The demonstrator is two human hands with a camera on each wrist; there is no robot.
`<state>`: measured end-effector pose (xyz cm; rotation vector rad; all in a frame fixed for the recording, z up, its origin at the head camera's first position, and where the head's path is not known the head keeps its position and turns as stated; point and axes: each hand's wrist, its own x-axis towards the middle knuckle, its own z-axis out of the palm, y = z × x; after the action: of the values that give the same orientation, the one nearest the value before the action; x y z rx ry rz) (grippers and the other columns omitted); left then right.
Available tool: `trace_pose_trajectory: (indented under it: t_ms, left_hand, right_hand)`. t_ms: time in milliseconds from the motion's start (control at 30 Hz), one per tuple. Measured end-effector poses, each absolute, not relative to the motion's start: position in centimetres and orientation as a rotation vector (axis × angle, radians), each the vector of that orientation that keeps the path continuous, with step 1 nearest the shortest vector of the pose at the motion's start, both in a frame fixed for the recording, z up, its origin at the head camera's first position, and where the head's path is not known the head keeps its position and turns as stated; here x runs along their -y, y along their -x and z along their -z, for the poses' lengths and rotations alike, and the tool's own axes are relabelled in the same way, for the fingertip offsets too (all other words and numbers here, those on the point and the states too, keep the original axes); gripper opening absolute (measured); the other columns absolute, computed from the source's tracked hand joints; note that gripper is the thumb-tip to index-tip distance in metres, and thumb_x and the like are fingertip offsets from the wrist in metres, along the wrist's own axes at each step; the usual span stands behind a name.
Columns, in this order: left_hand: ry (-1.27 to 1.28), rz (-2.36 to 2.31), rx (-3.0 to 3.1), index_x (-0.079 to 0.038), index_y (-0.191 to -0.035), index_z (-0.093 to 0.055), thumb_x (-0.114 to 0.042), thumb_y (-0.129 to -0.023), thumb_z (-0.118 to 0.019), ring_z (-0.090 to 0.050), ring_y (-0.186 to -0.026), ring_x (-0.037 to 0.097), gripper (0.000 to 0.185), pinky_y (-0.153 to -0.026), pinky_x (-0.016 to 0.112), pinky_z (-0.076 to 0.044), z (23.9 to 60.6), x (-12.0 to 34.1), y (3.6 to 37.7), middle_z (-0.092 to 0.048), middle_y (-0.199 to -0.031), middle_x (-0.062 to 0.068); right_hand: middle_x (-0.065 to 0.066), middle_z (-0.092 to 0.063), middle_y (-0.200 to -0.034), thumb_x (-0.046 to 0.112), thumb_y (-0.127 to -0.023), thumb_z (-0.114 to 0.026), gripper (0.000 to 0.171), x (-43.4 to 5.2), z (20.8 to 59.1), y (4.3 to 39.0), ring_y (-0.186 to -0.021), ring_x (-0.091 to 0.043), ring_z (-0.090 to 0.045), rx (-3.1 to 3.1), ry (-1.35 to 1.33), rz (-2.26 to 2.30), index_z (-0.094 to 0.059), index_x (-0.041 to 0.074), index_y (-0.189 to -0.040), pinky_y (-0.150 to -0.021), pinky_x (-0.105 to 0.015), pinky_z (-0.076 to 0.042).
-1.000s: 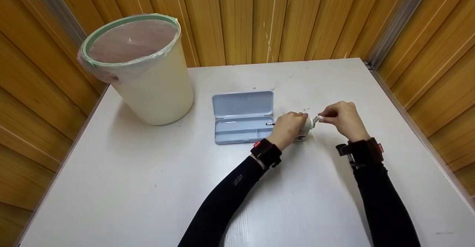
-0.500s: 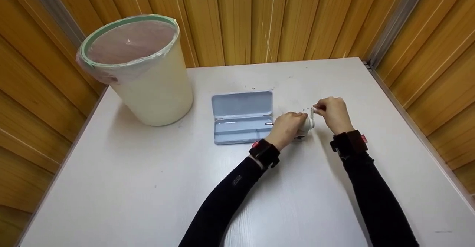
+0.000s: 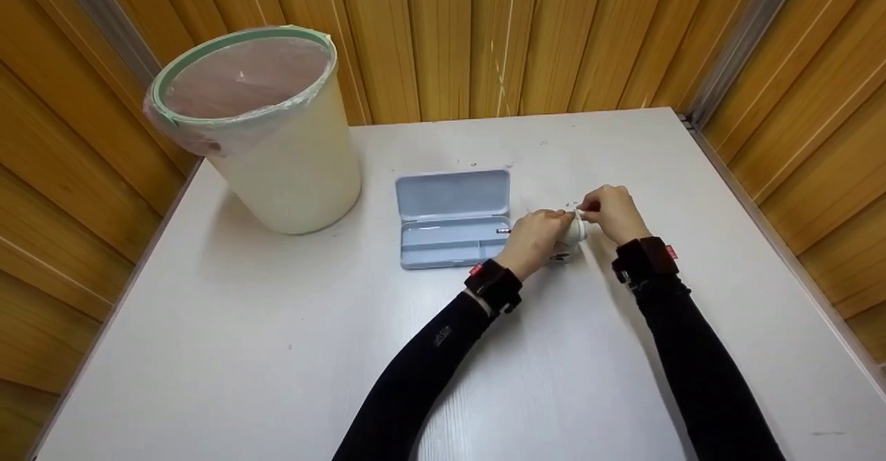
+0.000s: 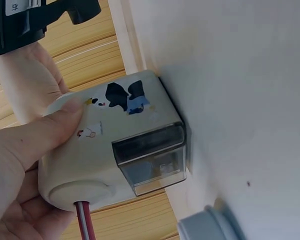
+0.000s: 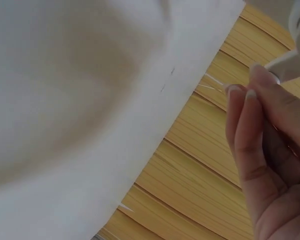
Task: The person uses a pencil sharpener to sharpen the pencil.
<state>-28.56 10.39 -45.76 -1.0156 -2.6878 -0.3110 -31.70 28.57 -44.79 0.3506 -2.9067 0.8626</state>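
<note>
**Cream sharpener braced, crank pinched**

Cream plastic pencil sharpener (image 3: 572,234) sits on the white table (image 3: 277,350), just right of the open blue pencil case (image 3: 453,220). My left hand (image 3: 536,239) wraps it, thumb curled along its side; a red pencil (image 4: 84,225) enters the front face. My right hand (image 3: 612,213) has its fingers curled narrowly, pinching the white crank handle (image 5: 290,67) at the sharpener's far end.

Risks, as I judge them: if the left grip slackens, cranking could skid the body across the smooth table toward the case. Pushing the pencil off-axis could snap its lead.

View notes: the left wrist view alone shows the smoky shavings drawer (image 4: 150,157) and the sticker on the casing; the head view hides both behind the hand. Only the head view shows the lined bin (image 3: 263,129), well apart at the back left.
</note>
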Motion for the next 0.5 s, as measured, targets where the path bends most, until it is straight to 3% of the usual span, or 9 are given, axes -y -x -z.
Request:
trace_pose_trajectory:
  t_ms: [267, 500]
  left_hand:
    - [1.045, 0.331, 2.681, -0.015, -0.12, -0.066, -0.023, -0.087, -0.074, -0.071, -0.098, 0.016, 0.034, -0.081, 0.025, -0.06, 46.1, -10.3, 28.5, -0.073, -0.111, -0.002]
    - [0.997, 0.29, 2.66, -0.014, -0.123, -0.066, -0.02, -0.088, -0.073, -0.071, -0.098, 0.015, 0.037, -0.08, 0.024, -0.06, 46.2, -10.6, 28.3, -0.073, -0.112, -0.002]
  right_hand:
    - [-0.021, -0.072, -0.08, -0.007, -0.081, -0.073, 0.002, -29.0, 45.6, 32.1, -0.07, -0.022, -0.062, 2.988, -0.475, -0.86, -0.073, -0.006, -0.079, -0.063, -0.02, -0.046]
    - [-0.01, -0.072, -0.073, -0.007, -0.076, -0.073, 0.006, -29.5, 46.8, 31.1, -0.066, -0.014, -0.056, 3.036, -0.611, -0.856, -0.075, -0.002, -0.078, -0.067, -0.027, -0.047]
